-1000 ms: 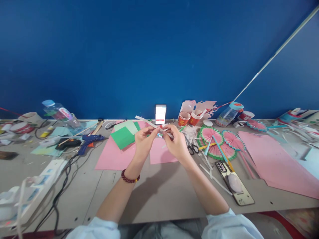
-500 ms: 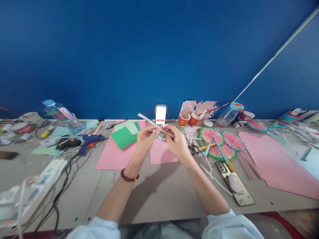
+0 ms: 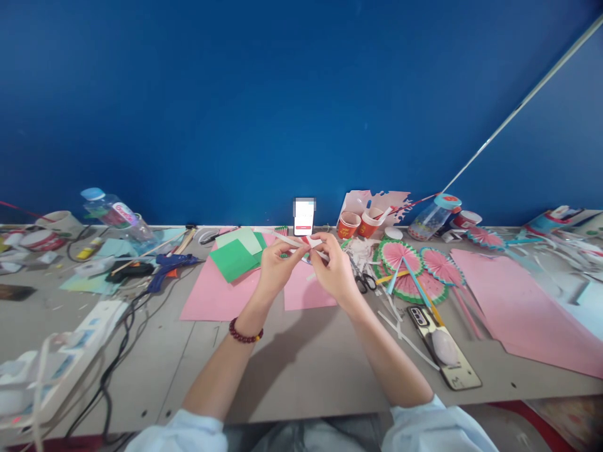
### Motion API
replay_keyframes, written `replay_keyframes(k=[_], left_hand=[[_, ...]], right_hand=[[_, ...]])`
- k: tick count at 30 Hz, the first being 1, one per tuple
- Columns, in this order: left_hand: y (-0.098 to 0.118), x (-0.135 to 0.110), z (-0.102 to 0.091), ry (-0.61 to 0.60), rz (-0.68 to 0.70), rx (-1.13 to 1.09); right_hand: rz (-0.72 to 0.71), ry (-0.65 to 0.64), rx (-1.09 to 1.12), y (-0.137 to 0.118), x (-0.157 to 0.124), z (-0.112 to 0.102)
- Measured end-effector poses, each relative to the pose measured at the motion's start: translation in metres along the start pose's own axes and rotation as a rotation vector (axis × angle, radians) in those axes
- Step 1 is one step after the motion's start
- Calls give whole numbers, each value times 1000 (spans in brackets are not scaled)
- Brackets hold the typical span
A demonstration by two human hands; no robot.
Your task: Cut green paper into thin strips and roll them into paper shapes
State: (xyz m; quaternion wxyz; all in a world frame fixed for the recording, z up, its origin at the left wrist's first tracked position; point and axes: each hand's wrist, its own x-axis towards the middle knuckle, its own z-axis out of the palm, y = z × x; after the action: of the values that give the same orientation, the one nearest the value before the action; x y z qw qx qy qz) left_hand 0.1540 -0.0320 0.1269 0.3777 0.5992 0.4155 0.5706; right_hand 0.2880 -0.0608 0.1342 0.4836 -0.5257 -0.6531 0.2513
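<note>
Left hand (image 3: 279,260) and right hand (image 3: 333,265) close together, both pinching a white strip (image 3: 285,238) I watch from afar, held above pink paper (image 3: 306,296), grey table (image 3: 311,370) beneath, watermelon-patterned fans (image 3: 398,256) at right, power strip (image 3: 82,342) at left, lit phone (image 3: 303,218) upright before a blue wall (image 3: 211,113)

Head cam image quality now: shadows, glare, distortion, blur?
Head view: soft shadow on the tabletop between the forearms; head view, back: phone screen nearly white, top pixelated; head view, lower left: power strip stretched and soft; head view, centre: paper strip at both hands lacks fine detail.
</note>
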Motion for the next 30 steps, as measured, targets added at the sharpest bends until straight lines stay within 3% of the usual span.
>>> replay_keyframes(k=[7,16,30], left_hand=[[3,0,-2,34,38,17],[4,1,-5,35,-85,-1],[0,3,-6,-1,-57,1]], right_hand=[[-49,4,-81,1,-1,2],[-57,-51,-18,3,-1,3],[-67,-46,1,9,2,5]])
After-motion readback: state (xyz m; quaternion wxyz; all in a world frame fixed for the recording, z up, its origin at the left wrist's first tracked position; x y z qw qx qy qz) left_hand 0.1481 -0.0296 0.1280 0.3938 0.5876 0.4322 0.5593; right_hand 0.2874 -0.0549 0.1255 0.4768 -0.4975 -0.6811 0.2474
